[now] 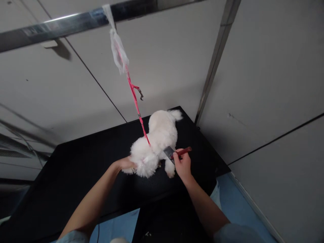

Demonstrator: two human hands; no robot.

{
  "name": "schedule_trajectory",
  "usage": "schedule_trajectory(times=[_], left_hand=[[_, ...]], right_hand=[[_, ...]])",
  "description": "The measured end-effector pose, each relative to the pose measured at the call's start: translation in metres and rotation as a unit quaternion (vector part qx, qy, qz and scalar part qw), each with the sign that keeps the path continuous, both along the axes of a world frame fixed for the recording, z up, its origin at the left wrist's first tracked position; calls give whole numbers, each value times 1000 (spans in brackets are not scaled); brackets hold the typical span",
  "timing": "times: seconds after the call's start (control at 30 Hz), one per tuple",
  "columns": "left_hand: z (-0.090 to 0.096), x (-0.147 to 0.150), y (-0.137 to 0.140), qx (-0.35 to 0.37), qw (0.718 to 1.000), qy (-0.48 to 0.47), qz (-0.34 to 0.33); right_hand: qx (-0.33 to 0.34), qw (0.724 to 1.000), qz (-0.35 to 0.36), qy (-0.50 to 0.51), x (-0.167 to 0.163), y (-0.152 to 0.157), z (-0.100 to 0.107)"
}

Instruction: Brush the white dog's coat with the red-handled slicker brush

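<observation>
A fluffy white dog [163, 130] stands on a black grooming table [83, 158], its head toward me and its tail at the far side. My left hand [126, 164] is at the side of the dog's head, its fingers mostly buried in the fur. In my right hand [182, 165] is a slicker brush [170, 153] with a red handle, my fingers closed round it. The brush head rests against the fur at the dog's shoulder. A pink grooming loop [135, 101] runs down to the dog's neck.
The loop hangs by a white cloth tie [118, 50] from a metal bar [76, 25] overhead. A metal clip [140, 94] dangles from it. Light wall panels [164, 60] stand behind the table, and a metal post [215, 57] rises at its far right corner. Blue floor [235, 192] shows below.
</observation>
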State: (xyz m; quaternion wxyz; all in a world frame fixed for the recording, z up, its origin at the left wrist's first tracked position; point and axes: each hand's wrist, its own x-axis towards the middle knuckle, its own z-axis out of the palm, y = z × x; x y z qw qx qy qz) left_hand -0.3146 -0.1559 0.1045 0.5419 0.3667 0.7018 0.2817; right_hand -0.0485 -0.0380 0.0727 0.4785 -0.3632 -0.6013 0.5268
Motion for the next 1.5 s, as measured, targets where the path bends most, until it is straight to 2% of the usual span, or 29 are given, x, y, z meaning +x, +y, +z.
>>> schedule_trajectory(times=[0.1, 0.17, 0.33, 0.47, 0.5, 0.63, 0.7, 0.8, 0.87, 0.97, 1.03, 1.13, 1.17, 1.27, 1.33, 1.43, 1.5], left_hand=[[1, 1, 1, 1, 1000, 9, -5], [3, 4, 3, 3, 1000, 7, -11], [5, 12, 4, 7, 1000, 5, -2], [6, 10, 3, 3, 1000, 8, -5], [6, 9, 2, 5, 1000, 6, -10], [6, 6, 1, 23, 1000, 4, -16], [5, 4, 1, 3, 1000, 13, -14], [5, 5, 2, -16, 999, 25, -11], [7, 7, 4, -6, 1000, 23, -13], [9, 8, 5, 7, 999, 21, -26], [9, 5, 5, 10, 999, 29, -32], [6, -1, 5, 9, 999, 35, -25], [5, -3, 4, 12, 999, 30, -23], [4, -6, 4, 31, 999, 8, -27], [4, -5, 5, 32, 999, 14, -28], [8, 0, 9, 11, 999, 44, -20], [12, 4, 12, 9, 998, 58, -29]], right_hand=[[-14, 996, 82, 34, -8, -7, 3], [-30, 992, 119, 20, -14, -12, 1], [9, 999, 51, -12, -13, -19, -9], [-14, 994, 109, 17, -13, -21, -15], [-24, 994, 104, 9, -12, -18, -16], [-11, 1000, -6, -5, -3, -8, -16], [7, 999, 30, 20, -5, -11, -11], [-2, 993, 111, 27, -17, -19, -4], [-1, 997, 79, 20, -22, -20, -1], [52, 998, 5, 42, -22, -19, 0], [69, 996, 34, 54, -21, -18, 1], [37, 993, 109, 32, -23, -12, 4], [37, 994, 94, 28, -23, -9, 6], [91, 994, -23, 55, -24, -2, 14], [122, 991, 13, 55, -26, -4, 18], [87, 989, 116, 24, -30, -8, 22], [84, 992, 90, 27, -31, -7, 25]])
